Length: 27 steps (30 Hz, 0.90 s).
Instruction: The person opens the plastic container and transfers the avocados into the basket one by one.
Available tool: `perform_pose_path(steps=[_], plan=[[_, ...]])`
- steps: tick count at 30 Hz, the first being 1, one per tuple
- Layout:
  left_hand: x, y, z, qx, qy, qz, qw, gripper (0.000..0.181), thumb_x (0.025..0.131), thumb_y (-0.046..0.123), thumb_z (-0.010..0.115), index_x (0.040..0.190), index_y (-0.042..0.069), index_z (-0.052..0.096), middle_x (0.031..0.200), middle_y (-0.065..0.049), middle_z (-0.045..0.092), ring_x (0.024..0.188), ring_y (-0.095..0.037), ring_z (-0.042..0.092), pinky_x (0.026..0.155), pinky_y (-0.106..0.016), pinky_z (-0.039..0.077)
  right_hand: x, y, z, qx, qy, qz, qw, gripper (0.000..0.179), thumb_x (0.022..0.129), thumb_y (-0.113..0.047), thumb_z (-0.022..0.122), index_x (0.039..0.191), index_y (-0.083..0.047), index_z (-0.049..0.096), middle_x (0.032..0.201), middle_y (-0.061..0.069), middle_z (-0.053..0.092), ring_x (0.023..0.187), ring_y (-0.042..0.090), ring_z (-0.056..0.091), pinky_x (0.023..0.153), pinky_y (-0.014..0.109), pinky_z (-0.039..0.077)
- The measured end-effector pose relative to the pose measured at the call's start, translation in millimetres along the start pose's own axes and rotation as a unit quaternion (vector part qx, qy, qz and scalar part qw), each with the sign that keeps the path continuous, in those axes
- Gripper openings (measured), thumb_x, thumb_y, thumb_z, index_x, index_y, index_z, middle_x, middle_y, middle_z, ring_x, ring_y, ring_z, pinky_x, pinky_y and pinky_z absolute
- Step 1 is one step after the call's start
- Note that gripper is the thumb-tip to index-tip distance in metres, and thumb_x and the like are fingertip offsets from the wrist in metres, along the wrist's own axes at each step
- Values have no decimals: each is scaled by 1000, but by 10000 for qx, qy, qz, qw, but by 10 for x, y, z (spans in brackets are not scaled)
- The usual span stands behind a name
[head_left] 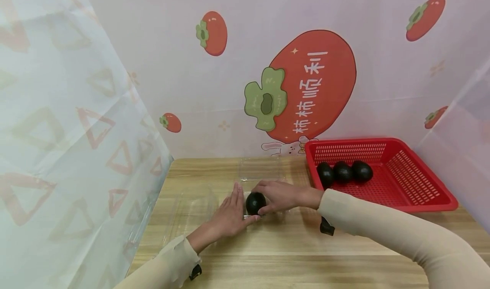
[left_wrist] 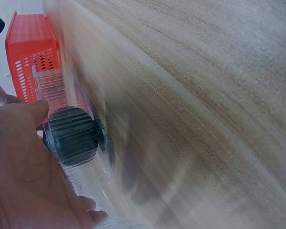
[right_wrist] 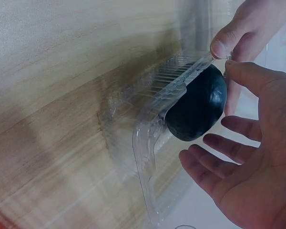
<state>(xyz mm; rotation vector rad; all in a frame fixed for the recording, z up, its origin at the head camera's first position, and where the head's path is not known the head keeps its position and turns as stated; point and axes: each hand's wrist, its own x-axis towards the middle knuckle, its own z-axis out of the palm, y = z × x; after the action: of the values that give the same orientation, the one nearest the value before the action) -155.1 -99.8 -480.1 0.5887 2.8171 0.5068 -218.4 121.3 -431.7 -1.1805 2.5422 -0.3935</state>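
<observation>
A dark, glossy avocado (head_left: 255, 203) sits in a clear plastic container (right_wrist: 143, 138) on the wooden table, partly above its rim in the right wrist view. My left hand (head_left: 229, 216) lies along the container's left end, fingers straight and thumb stretched across the front edge. The left wrist view shows its thumb against the ribbed plastic wall. From the right, my right hand (head_left: 285, 194) reaches over the container. Its fingers (right_wrist: 229, 148) are spread around the avocado with a visible gap to it, and the thumb side is close to the left thumb.
A red slotted basket (head_left: 453, 201) stands at the back right, holding several more avocados (head_left: 343, 172) on its left side. Behind the container lies a clear plastic flap (head_left: 260, 169). More clear plastic packaging (head_left: 191, 208) is at the left, beside the curtain wall.
</observation>
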Motion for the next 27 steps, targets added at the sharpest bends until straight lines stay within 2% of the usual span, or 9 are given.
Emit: perform_pose_path(steps=[9, 27], plan=[[24, 9, 12, 126, -9, -70, 9999, 108, 104, 67, 52, 166, -8, 6, 174, -28, -4, 162, -39, 11, 128, -54, 24, 49, 12, 74, -125, 113, -75, 9998, 62, 94, -38, 81, 144, -6, 62, 140, 11, 63, 119, 23, 66, 100, 41, 57], [16, 13, 16, 10, -12, -49, 10000, 107, 105, 66, 52, 166, -8, 4, 174, -28, -6, 162, -39, 10, 128, -55, 22, 148, 17, 192, 242, 186, 175, 9994, 62, 95, -35, 81, 145, -4, 61, 142, 14, 61, 115, 24, 65, 101, 43, 57]])
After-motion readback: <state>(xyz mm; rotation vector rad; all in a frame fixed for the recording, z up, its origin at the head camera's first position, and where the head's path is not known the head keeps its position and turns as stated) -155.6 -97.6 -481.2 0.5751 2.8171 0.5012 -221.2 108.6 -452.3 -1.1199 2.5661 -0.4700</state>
